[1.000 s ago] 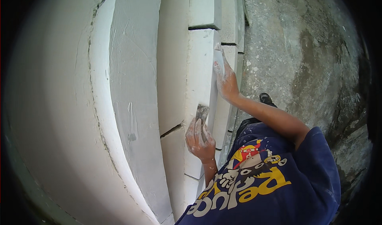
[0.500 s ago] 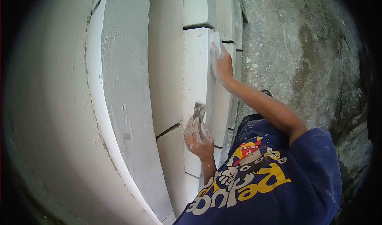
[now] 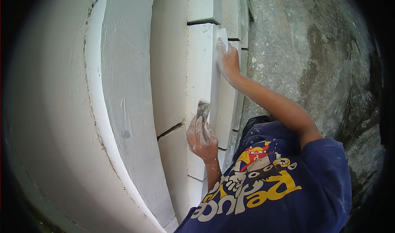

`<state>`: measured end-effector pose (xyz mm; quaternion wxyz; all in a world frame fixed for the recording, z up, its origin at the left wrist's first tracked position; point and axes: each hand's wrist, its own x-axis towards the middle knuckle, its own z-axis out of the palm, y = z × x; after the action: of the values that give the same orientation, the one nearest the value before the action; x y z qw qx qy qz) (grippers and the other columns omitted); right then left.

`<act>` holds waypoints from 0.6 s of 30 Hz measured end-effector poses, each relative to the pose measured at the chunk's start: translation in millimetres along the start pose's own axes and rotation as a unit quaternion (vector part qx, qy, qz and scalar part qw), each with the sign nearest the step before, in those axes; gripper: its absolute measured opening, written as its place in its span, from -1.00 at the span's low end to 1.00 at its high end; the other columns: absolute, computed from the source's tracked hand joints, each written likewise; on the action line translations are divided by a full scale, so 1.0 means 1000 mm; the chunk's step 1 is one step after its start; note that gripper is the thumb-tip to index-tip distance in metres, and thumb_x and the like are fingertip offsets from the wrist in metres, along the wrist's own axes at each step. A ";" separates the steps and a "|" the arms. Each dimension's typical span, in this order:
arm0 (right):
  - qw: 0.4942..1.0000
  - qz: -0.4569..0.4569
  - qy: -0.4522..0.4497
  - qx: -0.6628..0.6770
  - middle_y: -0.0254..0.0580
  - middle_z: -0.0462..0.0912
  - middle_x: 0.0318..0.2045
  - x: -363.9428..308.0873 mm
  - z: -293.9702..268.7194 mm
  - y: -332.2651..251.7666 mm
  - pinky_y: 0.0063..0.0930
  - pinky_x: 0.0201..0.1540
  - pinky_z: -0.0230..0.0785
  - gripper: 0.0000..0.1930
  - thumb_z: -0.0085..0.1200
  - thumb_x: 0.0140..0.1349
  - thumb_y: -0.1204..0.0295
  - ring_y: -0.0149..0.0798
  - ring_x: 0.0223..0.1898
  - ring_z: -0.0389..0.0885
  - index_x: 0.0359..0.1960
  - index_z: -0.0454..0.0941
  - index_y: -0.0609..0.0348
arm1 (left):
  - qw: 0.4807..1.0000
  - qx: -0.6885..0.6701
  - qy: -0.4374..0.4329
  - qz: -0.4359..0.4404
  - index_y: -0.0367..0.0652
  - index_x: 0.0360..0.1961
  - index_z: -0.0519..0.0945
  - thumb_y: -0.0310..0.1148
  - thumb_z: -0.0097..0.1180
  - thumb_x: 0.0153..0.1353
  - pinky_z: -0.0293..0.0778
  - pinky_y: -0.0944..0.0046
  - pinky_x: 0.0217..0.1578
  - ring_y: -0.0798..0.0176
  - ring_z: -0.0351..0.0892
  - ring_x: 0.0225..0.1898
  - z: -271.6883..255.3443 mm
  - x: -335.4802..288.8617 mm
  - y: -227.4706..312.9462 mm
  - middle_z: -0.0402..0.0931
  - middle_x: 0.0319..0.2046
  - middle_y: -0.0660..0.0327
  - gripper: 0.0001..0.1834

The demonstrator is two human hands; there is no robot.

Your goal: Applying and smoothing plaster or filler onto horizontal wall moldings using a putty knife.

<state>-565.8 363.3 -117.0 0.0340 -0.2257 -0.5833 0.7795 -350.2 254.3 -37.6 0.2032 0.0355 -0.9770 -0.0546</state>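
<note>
Head view: the left hand (image 3: 201, 136) is closed tight around a small scraper (image 3: 203, 109). The dark blade sticks out toward 12 o'clock and lies flat on the white block (image 3: 200, 72). The block is tall, running from 12 to 6, chalky and cracked. The right hand (image 3: 227, 60), up at 1 o'clock from the scraper, pinches a white pad (image 3: 222, 34) on the block's edge.

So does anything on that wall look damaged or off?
Yes: a dark slanted crack runs across the white wall just left of the left hand, which holds a scraper. A dark open gap shows higher up. The right hand holds a white pad at the corner.
</note>
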 end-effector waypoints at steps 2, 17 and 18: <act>0.999 0.047 0.009 -0.012 0.22 0.68 -0.27 0.020 -0.001 -0.024 -0.15 0.02 0.42 -0.48 -0.12 0.50 0.07 0.06 -0.18 0.66 0.10 0.54 0.35 | 1.000 -0.008 -0.002 0.003 -0.14 -0.01 0.66 -0.49 0.22 0.23 0.47 0.05 0.10 0.02 0.60 0.03 -0.002 0.003 0.002 0.63 0.03 0.12 -0.72; 0.995 -0.031 -0.026 -0.095 0.17 0.68 -0.17 -0.009 -0.002 0.005 -0.24 0.09 0.43 -0.37 -0.21 0.51 -0.03 -0.09 -0.09 0.65 0.18 0.50 0.39 | 1.000 -0.013 -0.001 0.005 -0.12 -0.01 0.67 -0.48 0.22 0.23 0.47 0.05 0.08 0.01 0.60 0.01 0.000 0.000 -0.004 0.63 0.02 0.14 -0.72; 0.994 -0.030 -0.029 -0.096 0.17 0.68 -0.17 0.001 -0.001 -0.002 -0.24 0.09 0.43 -0.37 -0.21 0.51 -0.03 -0.09 -0.09 0.65 0.18 0.50 0.39 | 1.000 -0.012 -0.001 0.002 -0.12 -0.01 0.67 -0.48 0.22 0.23 0.47 0.05 0.08 0.01 0.60 0.01 -0.003 -0.001 -0.001 0.63 0.02 0.14 -0.72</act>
<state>-566.5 365.5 -115.5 0.0184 -0.1874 -0.6630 0.7245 -348.4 252.6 -35.2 0.2026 0.0306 -0.9766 -0.0660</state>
